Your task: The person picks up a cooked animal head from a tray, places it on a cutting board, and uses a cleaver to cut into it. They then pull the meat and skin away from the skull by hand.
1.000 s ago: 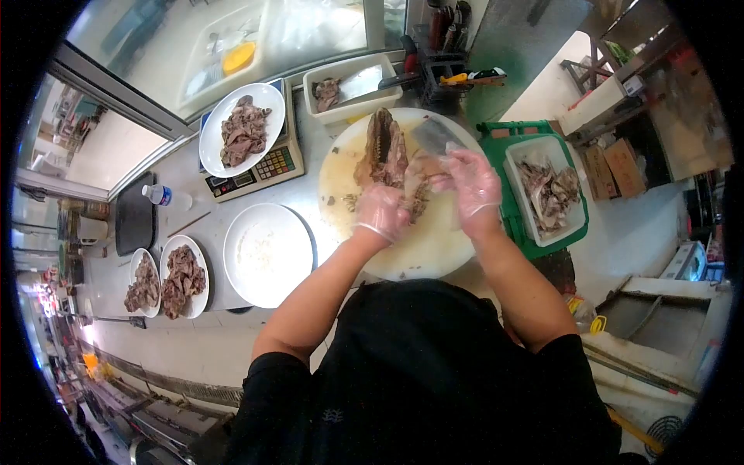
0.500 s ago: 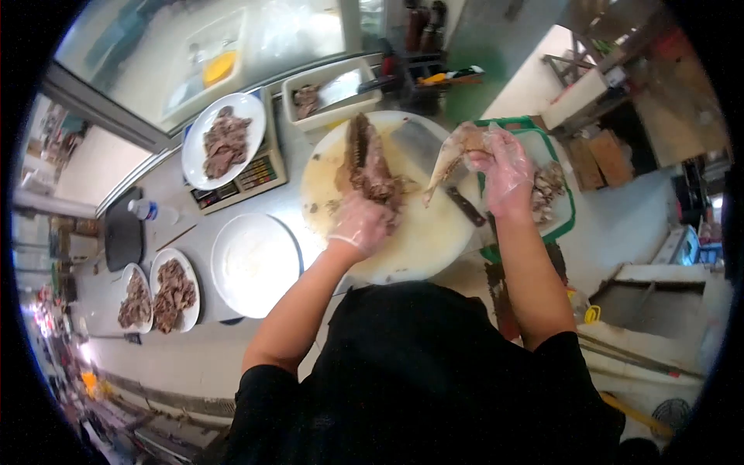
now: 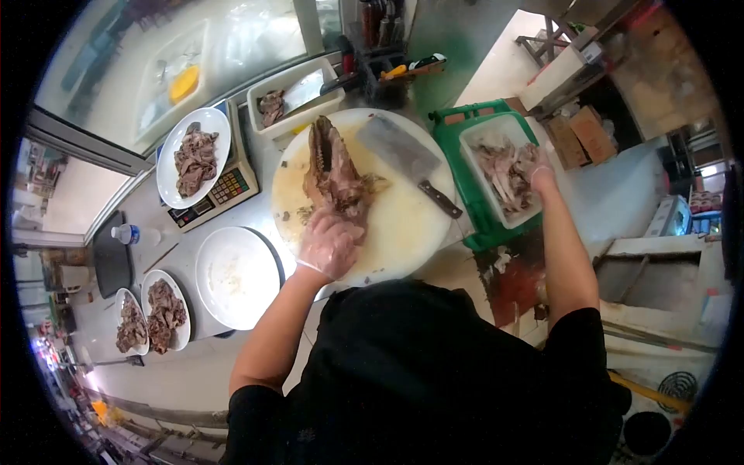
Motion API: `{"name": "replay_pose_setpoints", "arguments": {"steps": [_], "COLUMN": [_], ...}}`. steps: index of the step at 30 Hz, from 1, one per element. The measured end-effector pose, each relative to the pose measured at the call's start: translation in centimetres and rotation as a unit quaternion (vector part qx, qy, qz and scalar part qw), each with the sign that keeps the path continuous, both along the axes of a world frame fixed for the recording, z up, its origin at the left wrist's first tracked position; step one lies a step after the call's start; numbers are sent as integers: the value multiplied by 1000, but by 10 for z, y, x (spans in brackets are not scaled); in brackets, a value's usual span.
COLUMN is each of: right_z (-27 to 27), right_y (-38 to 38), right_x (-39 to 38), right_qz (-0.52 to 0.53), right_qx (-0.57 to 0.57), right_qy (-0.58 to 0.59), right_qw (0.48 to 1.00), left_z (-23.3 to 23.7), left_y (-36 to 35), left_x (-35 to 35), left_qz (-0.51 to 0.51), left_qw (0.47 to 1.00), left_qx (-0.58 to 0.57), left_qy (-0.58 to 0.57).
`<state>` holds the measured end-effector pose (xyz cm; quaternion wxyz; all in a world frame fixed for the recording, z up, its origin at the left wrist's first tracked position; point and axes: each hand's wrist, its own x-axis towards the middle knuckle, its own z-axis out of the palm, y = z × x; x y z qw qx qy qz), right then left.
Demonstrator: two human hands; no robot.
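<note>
Clear plastic gloves cover both hands. The left hand (image 3: 329,244) lies on the near end of the big dark joint of cooked meat (image 3: 333,172), palm down, fingers loosely spread and only lightly curved. It looks like a steadying press that keeps the joint from sliding, not a real grip. The joint lies lengthwise on the round cutting board (image 3: 387,232), left of its middle.

The right hand (image 3: 540,177) is stretched out to the right, over the far right rim of the white tub (image 3: 474,172) of pale bony scraps. From here I cannot tell whether its fingers are closed on anything. The tub sits inside a green crate (image 3: 453,147) just beside the board, probably so that offcuts stay apart from the served meat.

The cleaver (image 3: 399,149) lies flat on the right half of the board, untouched, its handle pointing near and right, an easy reach for that arm.

To the left on the tabletop (image 3: 256,194), a filled plate (image 3: 194,156) rests on the scale (image 3: 221,194). An empty white plate (image 3: 232,277) stands nearer, just beside the board.
</note>
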<state>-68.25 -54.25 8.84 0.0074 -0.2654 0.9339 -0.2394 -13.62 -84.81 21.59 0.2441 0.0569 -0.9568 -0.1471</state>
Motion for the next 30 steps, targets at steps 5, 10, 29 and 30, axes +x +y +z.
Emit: {"name": "replay_pose_setpoints", "arguments": {"steps": [5,10,29,30], "right_z": [67,83,100,102], "right_y": [-79,-139,-255,-261], "right_x": [152,292,396,401], "right_qz": [-53,146,295,302], "right_qx": [-247,-120,-44,-44], "right_qy": [-192,-294,-226,-208], "right_qw": [948,937,927,930], "left_z": [-35,-13,12,17], "left_y": [-21,-72,-140,-142], "left_x": [25,-2,-76,-69], "left_qz": [104,343,289,301], "left_qw": [979,908,849,840], "left_qx": [87,237,442,451], "left_qy": [150,33,-13,-2]}}
